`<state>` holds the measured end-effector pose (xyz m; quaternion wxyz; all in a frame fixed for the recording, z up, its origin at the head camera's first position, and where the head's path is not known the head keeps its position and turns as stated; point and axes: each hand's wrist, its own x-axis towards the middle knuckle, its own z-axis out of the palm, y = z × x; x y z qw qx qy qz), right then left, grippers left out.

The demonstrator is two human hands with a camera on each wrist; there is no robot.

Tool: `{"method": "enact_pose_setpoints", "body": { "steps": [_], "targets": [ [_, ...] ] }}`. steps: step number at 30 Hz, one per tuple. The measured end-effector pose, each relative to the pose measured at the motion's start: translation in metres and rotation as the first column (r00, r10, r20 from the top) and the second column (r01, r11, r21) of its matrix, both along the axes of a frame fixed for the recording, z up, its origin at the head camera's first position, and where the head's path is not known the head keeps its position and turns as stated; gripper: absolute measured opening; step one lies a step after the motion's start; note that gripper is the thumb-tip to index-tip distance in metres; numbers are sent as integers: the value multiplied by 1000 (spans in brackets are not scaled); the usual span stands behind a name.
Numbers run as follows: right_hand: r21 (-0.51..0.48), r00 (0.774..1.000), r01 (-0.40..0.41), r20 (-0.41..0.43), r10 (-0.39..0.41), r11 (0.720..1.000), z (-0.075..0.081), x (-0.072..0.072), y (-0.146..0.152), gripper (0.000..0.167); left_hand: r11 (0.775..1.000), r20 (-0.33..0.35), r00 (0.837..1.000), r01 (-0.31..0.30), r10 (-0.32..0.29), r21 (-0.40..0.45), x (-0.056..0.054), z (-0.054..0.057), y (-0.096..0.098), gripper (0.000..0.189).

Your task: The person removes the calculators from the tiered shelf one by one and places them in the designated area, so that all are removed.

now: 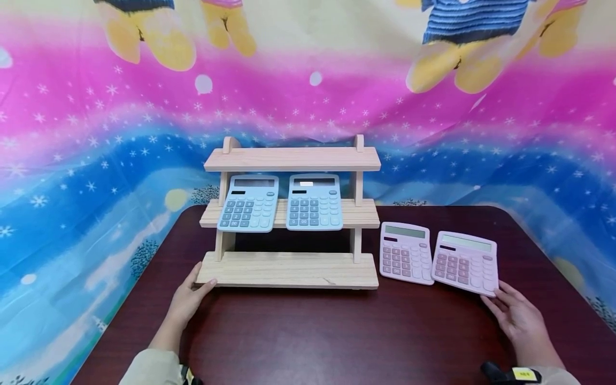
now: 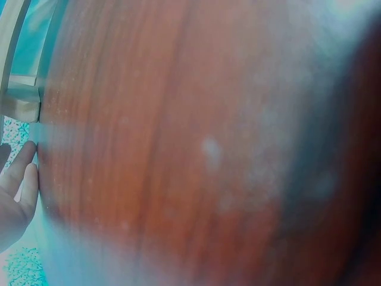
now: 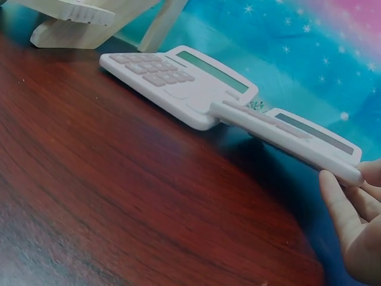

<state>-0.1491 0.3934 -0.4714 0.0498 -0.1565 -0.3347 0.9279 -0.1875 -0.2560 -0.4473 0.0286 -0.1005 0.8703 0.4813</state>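
The left hand (image 1: 185, 299) holds the 8 o'clock corner of a three-tier rack of pale bare wood (image 1: 289, 270), thumb against the lowest shelf's front edge and fingers at its 9 o'clock end, with a wide gap between thumb and fingers. The right hand (image 1: 524, 321) pinches the 5 o'clock corner of a flat, rounded-rectangular pink plastic calculator (image 1: 466, 262), thumb and fingertips parted only by its thin case. This calculator is off the rack's 3 o'clock side; whether it is wholly raised, I cannot tell. At its 9 o'clock, a matching pink plastic calculator (image 1: 406, 253) has its edge meeting or overlapped by it. The middle shelf bears a rectangular light-blue plastic calculator (image 1: 247, 203) and, at its 3 o'clock, a light-blue twin (image 1: 315, 202). The rack stands on a dark red-brown wood-grained table (image 1: 308, 331); a pink-and-blue snowflake-patterned cloth (image 1: 120, 123) hangs toward 12 o'clock.
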Motion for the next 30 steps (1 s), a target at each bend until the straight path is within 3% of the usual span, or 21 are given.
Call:
{"method": "enact_pose_setpoints", "body": {
  "steps": [8, 19, 24, 30],
  "targets": [
    [-48, 993, -84, 80, 88, 995, 1, 2, 11, 20, 1000, -3, 1000, 2, -2, 12, 0, 1, 0, 84],
    [-54, 986, -104, 124, 110, 993, 2, 1, 15, 22, 1000, -5, 1000, -1, 1, 14, 0, 0, 0, 84],
    [17, 978, -120, 176, 115, 993, 3, 2, 18, 20, 1000, -4, 1000, 0, 0, 11, 0, 0, 0, 85],
    [138, 950, -62, 312, 16, 988, 4, -1, 19, 27, 1000, -11, 1000, -1, 1, 14, -1, -1, -1, 84]
  ]
}}
